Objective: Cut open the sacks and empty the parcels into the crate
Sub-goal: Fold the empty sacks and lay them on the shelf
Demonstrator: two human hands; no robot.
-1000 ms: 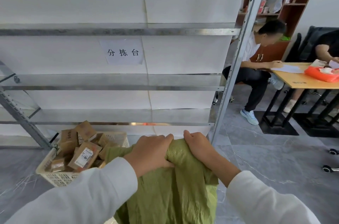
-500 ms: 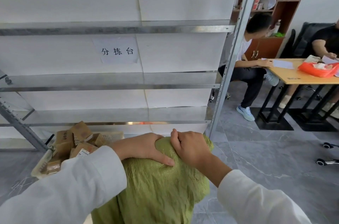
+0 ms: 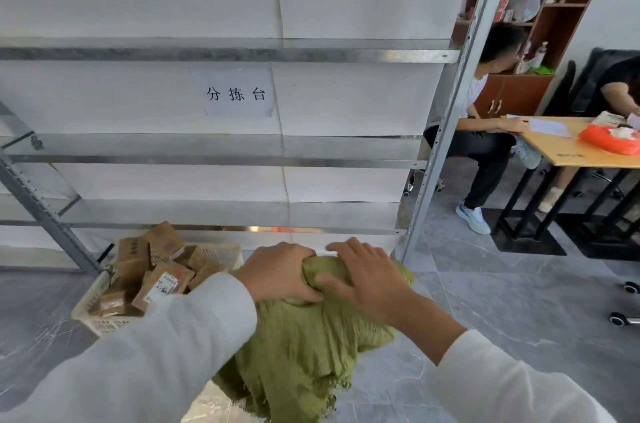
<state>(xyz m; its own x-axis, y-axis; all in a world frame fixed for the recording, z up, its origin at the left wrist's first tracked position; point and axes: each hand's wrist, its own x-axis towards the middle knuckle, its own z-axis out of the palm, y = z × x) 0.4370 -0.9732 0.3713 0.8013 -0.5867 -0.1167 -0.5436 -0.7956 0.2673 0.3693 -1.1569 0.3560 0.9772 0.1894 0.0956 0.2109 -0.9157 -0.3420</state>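
Observation:
A green woven sack (image 3: 304,350) hangs crumpled in front of me, its frayed lower edge above the floor. My left hand (image 3: 280,272) grips a bunched fold at the top of the sack. My right hand (image 3: 367,278) lies on the sack right beside it, fingers spread and pressing the fabric. To the left stands a cream plastic crate (image 3: 100,318) on the floor, heaped with several brown cardboard parcels (image 3: 156,270) with white labels. My left sleeve covers part of the crate.
A metal shelf rack (image 3: 221,162) with a paper sign (image 3: 237,93) stands just behind the crate; its upright post (image 3: 446,131) rises on the right. Two seated people (image 3: 491,117) are at a wooden table (image 3: 581,152) further right. Grey tiled floor (image 3: 502,301) lies between.
The sack has been gathered and bunched up between my hands. My right hand has loosened from a grip to a flat, spread-fingered press on the fabric.

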